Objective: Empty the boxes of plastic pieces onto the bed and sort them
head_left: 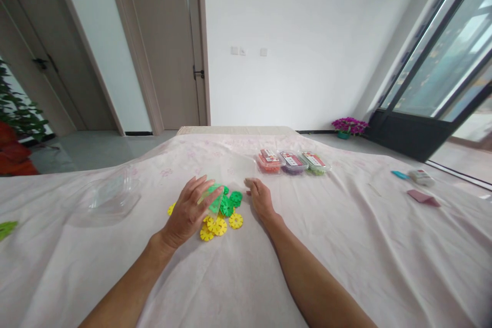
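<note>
My left hand (190, 210) is wrapped round a small clear plastic bag or sheet (216, 201), through which green shows. Right beside it, green notched discs (227, 206) lie in a loose pile, with yellow notched discs (217, 226) nearer to me. One more yellow disc (171, 209) shows partly behind my left wrist. To the right of the pile, my right hand (259, 197) rests near the cloth with its fingers curled toward the discs; whether anything is between its fingertips is too small to tell.
An open clear plastic box (111, 197) stands at the left. Three lidded boxes, red (269, 161), purple (293, 162) and green (315, 162), line up behind. Farther right lie a pink piece (423, 198), a blue item (400, 175) and a whitish packet (422, 178).
</note>
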The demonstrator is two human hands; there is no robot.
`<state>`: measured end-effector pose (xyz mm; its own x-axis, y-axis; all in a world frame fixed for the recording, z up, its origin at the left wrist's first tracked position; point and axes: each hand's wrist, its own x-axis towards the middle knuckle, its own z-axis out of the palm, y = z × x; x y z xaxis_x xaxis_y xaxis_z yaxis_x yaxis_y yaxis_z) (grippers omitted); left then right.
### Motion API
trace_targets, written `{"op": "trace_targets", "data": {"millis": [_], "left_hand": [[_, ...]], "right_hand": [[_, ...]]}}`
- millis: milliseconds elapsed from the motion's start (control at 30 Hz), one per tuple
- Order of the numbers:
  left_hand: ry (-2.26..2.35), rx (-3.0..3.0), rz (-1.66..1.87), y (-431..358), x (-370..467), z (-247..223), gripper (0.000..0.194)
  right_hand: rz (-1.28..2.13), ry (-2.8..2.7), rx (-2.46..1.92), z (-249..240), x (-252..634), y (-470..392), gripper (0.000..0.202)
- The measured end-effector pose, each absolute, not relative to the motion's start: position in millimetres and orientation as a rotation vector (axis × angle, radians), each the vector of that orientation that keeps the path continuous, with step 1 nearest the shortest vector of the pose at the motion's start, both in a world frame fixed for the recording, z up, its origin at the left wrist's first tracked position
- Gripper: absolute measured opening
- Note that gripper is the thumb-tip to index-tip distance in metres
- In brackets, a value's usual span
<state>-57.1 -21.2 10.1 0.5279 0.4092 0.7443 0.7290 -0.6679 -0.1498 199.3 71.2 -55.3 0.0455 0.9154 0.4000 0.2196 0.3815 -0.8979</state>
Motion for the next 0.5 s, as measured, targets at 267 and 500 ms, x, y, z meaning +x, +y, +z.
{"op": "trace_targets", "data": {"millis": [267, 500], "left_hand": [[-0.961, -2.102, -1.23, -21, -69, 16, 0.084], [-1.376, -2.138, -1.814, 4, -86, -13, 0.102]], "right_hand": [[0.454, -1.439, -1.11, -49, 203, 69, 0.033], [0.264, -1.553, -0.877, -24, 201, 65, 0.034]]}}
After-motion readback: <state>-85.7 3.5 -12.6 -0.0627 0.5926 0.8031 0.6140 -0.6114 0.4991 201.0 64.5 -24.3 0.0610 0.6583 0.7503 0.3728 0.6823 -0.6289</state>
